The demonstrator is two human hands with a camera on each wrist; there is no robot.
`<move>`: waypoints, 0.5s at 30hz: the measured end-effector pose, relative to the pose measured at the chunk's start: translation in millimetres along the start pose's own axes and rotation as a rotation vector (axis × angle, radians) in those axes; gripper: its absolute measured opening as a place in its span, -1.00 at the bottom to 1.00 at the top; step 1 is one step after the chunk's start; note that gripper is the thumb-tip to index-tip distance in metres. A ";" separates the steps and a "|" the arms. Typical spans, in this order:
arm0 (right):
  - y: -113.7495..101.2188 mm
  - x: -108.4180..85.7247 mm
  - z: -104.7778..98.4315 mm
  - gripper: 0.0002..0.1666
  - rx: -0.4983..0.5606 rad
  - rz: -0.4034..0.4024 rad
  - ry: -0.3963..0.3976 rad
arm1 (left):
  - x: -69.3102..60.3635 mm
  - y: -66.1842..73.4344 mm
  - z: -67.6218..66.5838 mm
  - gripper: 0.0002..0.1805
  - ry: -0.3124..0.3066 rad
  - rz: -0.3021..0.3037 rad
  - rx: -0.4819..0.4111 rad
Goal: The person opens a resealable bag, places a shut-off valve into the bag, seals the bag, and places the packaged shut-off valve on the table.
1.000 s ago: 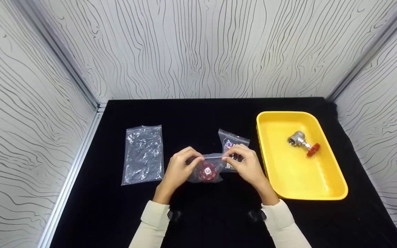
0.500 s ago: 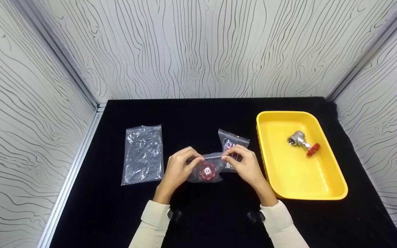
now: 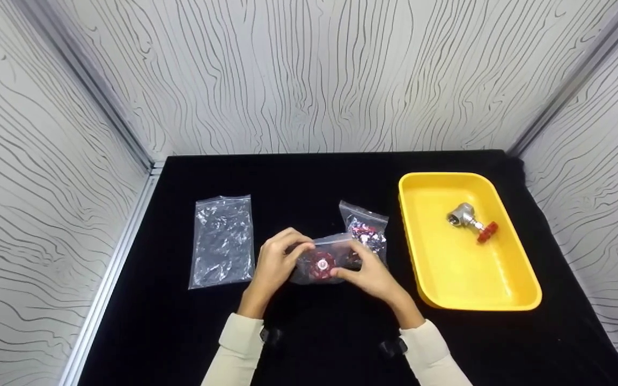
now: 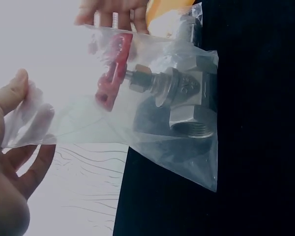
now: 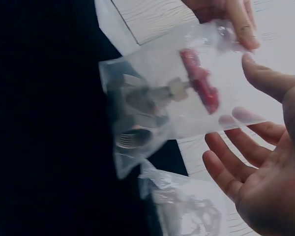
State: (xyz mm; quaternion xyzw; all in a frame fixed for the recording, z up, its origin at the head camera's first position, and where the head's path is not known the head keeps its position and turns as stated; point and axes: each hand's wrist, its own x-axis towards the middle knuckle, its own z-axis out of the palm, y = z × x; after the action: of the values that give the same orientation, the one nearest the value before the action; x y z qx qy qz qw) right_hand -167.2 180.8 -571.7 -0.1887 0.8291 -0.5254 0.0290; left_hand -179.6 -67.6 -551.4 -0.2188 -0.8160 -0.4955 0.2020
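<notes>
A clear zip bag (image 3: 303, 273) stands at the middle of the black table, holding a metal valve (image 4: 189, 88) with a red handwheel (image 3: 322, 266). My left hand (image 3: 276, 262) pinches the bag's top left corner between thumb and fingers. At the bag's right side is my right hand (image 3: 372, 274); its thumb is beside the handwheel and its fingertips show behind the plastic in the right wrist view. That hand's thumb and fingers (image 5: 246, 145) are spread apart. Just behind it lies a second bag (image 3: 373, 236) with a red-handled item inside.
A flat transparent zip bag (image 3: 223, 241) lies on the left of the black table (image 3: 298, 185). On the right is a yellow tray (image 3: 462, 284) containing another metal valve (image 3: 464, 214) with a red handwheel. Patterned white panels surround the table's back and sides.
My right hand has let go of the bag's top right corner and moved slightly down, its thumb now lower and spread from the fingers. The left hand keeps its pinch almost unmoved.
</notes>
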 end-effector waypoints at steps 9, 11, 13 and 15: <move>15.5 -6.6 21.0 -0.25 0.082 0.049 -0.009 | -2.6 -1.9 -1.7 -0.72 -0.046 -0.074 -0.083; 17.1 -7.5 24.0 -0.27 0.093 0.053 -0.001 | -3.3 -2.7 -2.0 -0.64 -0.047 -0.092 -0.095; 18.5 -8.0 26.0 -0.30 0.098 0.054 0.005 | -4.2 -3.9 -2.3 -0.57 -0.045 -0.107 -0.111; 19.8 -8.1 27.4 -0.31 0.104 0.052 0.013 | -5.3 -5.2 -2.7 -0.51 -0.038 -0.122 -0.127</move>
State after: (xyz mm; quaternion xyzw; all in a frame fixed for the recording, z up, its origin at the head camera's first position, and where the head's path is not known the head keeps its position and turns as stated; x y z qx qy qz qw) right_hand -158.6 167.5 -602.6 -0.1622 0.8055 -0.5680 0.0469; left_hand -177.9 -72.9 -556.9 -0.1906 -0.7984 -0.5534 0.1415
